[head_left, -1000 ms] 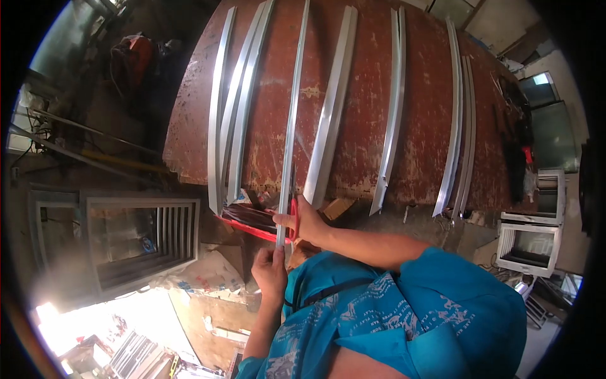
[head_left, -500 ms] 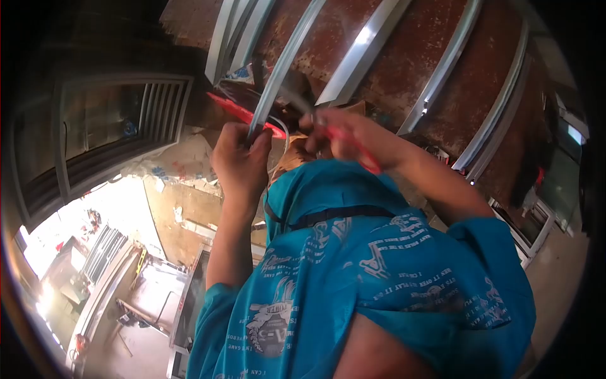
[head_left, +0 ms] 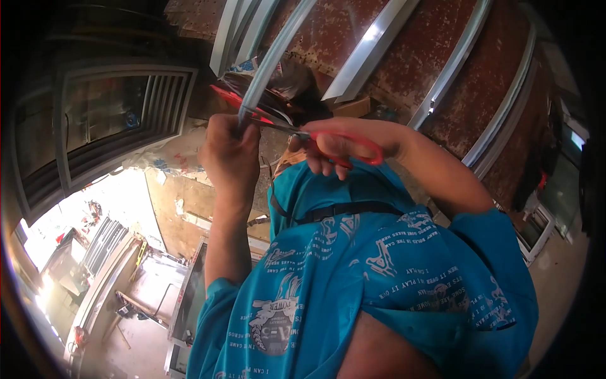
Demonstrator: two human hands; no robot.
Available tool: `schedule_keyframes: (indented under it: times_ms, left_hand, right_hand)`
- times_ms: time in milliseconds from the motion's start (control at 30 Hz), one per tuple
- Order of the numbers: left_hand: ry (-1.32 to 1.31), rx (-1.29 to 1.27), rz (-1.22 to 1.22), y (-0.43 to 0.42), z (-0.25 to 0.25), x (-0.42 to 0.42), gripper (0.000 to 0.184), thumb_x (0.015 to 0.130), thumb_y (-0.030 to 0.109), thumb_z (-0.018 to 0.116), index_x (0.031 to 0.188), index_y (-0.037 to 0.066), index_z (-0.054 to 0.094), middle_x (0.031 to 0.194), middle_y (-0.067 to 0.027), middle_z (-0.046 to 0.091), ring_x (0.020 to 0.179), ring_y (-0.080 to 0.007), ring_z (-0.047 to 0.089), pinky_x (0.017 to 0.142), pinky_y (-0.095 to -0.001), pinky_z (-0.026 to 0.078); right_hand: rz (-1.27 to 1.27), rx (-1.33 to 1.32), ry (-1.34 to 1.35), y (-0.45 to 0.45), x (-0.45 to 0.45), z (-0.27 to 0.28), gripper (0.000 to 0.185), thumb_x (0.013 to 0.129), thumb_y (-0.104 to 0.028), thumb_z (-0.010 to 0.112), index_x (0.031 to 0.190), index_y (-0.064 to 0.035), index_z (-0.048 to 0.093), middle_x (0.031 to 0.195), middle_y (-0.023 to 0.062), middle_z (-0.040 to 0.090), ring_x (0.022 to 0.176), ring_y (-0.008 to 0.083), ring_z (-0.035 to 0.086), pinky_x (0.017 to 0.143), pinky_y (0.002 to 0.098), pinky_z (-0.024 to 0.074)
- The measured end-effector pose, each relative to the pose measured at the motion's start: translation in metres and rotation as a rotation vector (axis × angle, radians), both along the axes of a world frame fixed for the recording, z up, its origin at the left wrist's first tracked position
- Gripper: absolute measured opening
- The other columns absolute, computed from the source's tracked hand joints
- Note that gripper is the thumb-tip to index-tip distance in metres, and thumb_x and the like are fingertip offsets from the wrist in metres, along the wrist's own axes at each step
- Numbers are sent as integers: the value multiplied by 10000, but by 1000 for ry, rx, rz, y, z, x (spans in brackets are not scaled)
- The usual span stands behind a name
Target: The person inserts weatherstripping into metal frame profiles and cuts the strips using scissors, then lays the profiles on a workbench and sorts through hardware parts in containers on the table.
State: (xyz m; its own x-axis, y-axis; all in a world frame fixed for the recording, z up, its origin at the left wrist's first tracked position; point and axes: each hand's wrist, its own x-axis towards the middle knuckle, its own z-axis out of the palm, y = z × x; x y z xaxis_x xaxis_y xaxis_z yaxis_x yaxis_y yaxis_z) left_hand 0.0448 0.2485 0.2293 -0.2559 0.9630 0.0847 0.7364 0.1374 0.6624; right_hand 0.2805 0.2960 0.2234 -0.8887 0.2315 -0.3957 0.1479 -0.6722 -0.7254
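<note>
My left hand (head_left: 230, 151) is closed around the lower end of a long grey strip (head_left: 278, 54), which slants up and away from me. Whether the strip is one piece or a seal seated in a metal profile, I cannot tell. Red-handled scissors (head_left: 377, 150) are in my right hand (head_left: 363, 128), with fingers through the handle loops. Their blades point left and meet the strip just above my left fingers. How far the blades are closed is hard to make out. Behind the strip lies a flat red item (head_left: 227, 96), partly covered.
Several metal profiles (head_left: 372, 47) lie across a worn reddish-brown surface (head_left: 435, 35). A plastic bag (head_left: 293, 79) and a piece of cardboard (head_left: 353, 108) sit near their ends. On the left stands a framed window panel (head_left: 63, 126). Below it, more frames and tools lie on the floor.
The scissors have swung left, and their blades have come up to the strip beside my left hand. My left hand has shifted slightly left, still gripping the strip.
</note>
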Motion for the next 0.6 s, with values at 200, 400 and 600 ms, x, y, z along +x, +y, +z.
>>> schedule_keyframes:
  times_ms: [200,400,600]
  left_hand:
    - [110,43,-133,-7,0,8,221,762,90,767,814,80,553,741,-106,617,652,-323,619,580,-420,476]
    - [134,105,-126,-5,1,4,215,769,88,768,801,78,556,719,-91,615,643,-295,622,572,-400,474]
    - [135,153,-134,-13,-14,9,219,772,122,790,804,82,578,751,-79,650,654,-278,639,588,-378,482]
  right_hand:
    - [-26,-100,14,6,-13,-8,851,855,-782,493,1193,-3,560,862,28,611,732,100,612,588,238,523]
    - [-230,-211,59,-1,-30,2,581,912,-601,617,1048,-36,607,696,0,541,530,85,534,470,240,456]
    - [-242,-71,-38,4,-21,21,338,892,-231,627,1143,-14,565,673,-5,525,493,55,500,424,205,396]
